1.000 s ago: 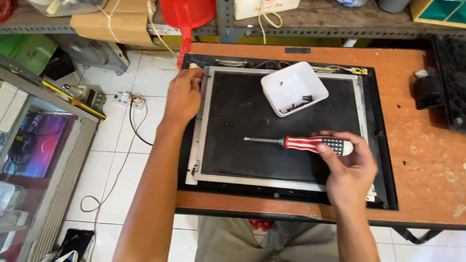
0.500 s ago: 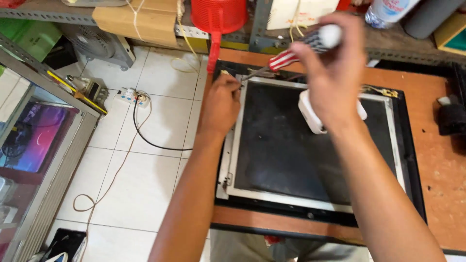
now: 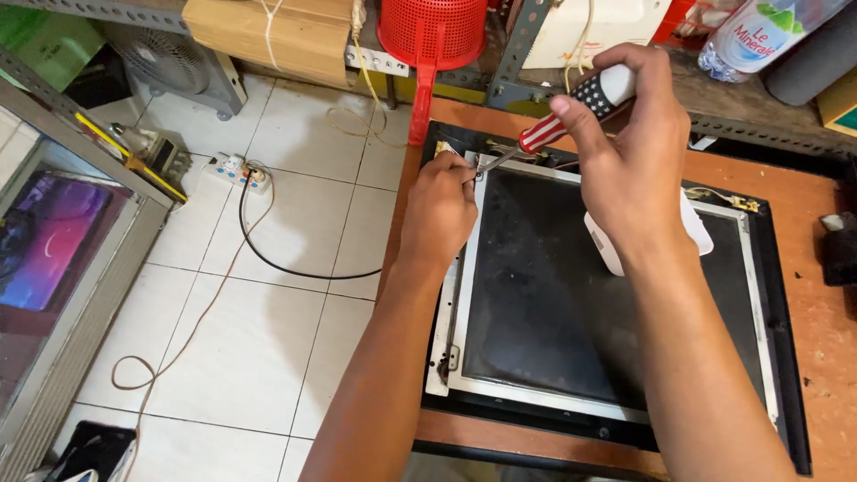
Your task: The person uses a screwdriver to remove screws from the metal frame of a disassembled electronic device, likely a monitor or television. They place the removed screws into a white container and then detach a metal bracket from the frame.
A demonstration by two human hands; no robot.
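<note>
So looking down from the head cam: I'm at a brown wooden table point(image 3: 830, 348) with a flat panel point(image 3: 571, 312) lying on it, dark face up, in a silver metal frame sitting inside a black bezel. Off to the left the floor is white tile, with a black cable point(image 3: 268, 259) curling out of a white power strip point(image 3: 237, 171) and a thinner pale cord looping toward the bottom. A grey fan point(image 3: 174, 62) sits on the floor further back, and there's a glass-fronted cabinet along the left edge. Behind the table is a metal rack with a red plastic basket point(image 3: 433, 31), a cardboard box point(image 3: 268, 36) tied with string, and a clear water bottle point(image 3: 759, 36) at top right.

My right hand point(image 3: 634, 170) is clenched around the screwdriver point(image 3: 571, 112), the one with the red-and-white striped handle. It's tilted down to the left, with the metal tip landing at the panel's top-left corner. My left hand point(image 3: 442, 210) rests right on that corner, fingers curled and pinched together beside the tip; can't tell whether they're actually gripping anything. A white tray point(image 3: 701, 232) on the panel is mostly hidden under my right wrist.
</note>
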